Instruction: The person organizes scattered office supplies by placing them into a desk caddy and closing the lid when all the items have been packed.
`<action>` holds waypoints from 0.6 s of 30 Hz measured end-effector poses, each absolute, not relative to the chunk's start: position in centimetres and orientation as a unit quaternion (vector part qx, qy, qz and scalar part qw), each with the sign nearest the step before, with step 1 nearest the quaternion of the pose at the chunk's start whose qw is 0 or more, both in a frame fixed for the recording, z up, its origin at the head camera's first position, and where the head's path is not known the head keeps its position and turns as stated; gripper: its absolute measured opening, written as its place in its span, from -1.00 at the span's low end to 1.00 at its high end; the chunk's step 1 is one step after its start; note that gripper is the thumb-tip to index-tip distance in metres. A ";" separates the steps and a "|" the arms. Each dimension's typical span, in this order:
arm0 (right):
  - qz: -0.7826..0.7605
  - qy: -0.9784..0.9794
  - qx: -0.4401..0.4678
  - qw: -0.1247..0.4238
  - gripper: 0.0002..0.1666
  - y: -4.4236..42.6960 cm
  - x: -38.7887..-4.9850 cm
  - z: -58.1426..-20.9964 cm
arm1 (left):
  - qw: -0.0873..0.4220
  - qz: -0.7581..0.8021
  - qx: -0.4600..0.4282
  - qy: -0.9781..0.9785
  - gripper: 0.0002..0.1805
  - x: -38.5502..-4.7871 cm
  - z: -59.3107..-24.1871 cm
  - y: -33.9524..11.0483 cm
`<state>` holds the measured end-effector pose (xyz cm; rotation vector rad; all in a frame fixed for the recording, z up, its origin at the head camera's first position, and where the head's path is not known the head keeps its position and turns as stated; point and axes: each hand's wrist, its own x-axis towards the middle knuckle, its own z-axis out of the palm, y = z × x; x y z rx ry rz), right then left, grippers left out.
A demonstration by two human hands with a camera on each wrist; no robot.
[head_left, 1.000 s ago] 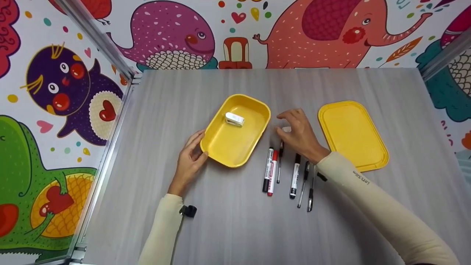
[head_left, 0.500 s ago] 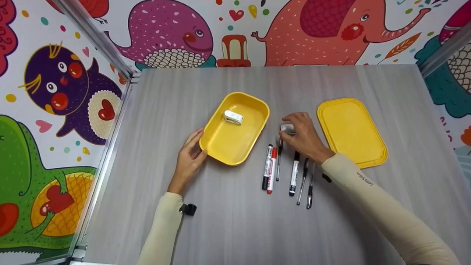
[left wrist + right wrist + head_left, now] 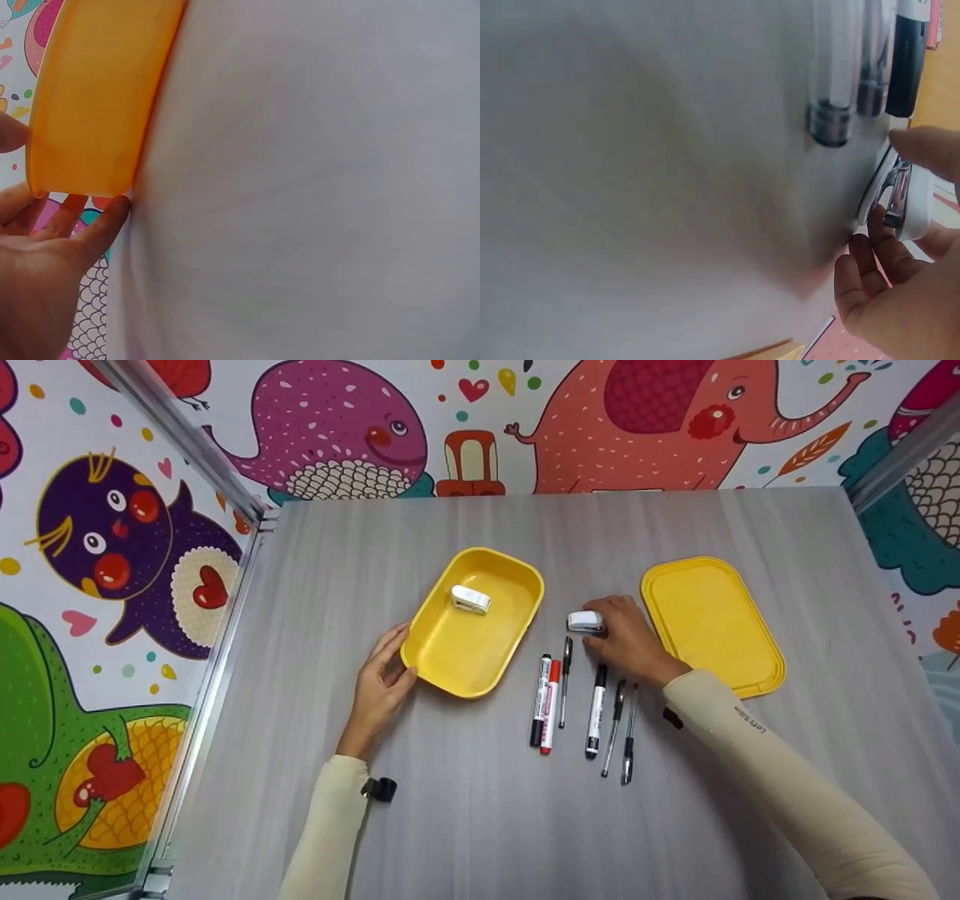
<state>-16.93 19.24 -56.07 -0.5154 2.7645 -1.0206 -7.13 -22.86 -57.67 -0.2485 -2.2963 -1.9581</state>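
The yellow box (image 3: 466,660) stands uncovered, a white stapler (image 3: 471,599) lying inside it. My left hand (image 3: 379,690) holds the box's near left corner, thumb and fingers on either side; the left wrist view shows fingertips against the box wall (image 3: 97,97). To the right of the box, another white stapler (image 3: 585,621) is between the thumb and fingers of my right hand (image 3: 630,641). In the right wrist view the thumb touches one end of this stapler (image 3: 917,202), and the fingers of my right hand (image 3: 900,285) bend round the other side.
A yellow lid (image 3: 712,622) lies at the right, beside my right forearm. Between the arms lie a black-capped marker (image 3: 541,701), a red marker (image 3: 550,709), another black marker (image 3: 596,712) and several pens (image 3: 565,682). Printed walls border the grey table (image 3: 450,825).
My right hand has shifted rightward along the stapler beside the box, uncovering more of it. My left hand stays on the box corner. The head view has shifted slightly.
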 end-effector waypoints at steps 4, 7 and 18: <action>-0.342 0.922 -0.172 0.060 -0.57 19.6 -17.2 -56.2 | 0.057 -0.645 -0.080 -0.758 -0.30 -7.1 -57.8 -22.8; -0.345 0.922 -0.164 0.061 -0.64 19.9 -17.2 -56.1 | 0.057 -0.644 -0.080 -0.759 -0.31 -7.0 -57.8 -22.8; -0.351 0.919 -0.168 0.068 -0.70 20.2 -17.3 -55.9 | 0.060 -0.637 -0.084 -0.764 -0.29 -7.1 -57.8 -22.8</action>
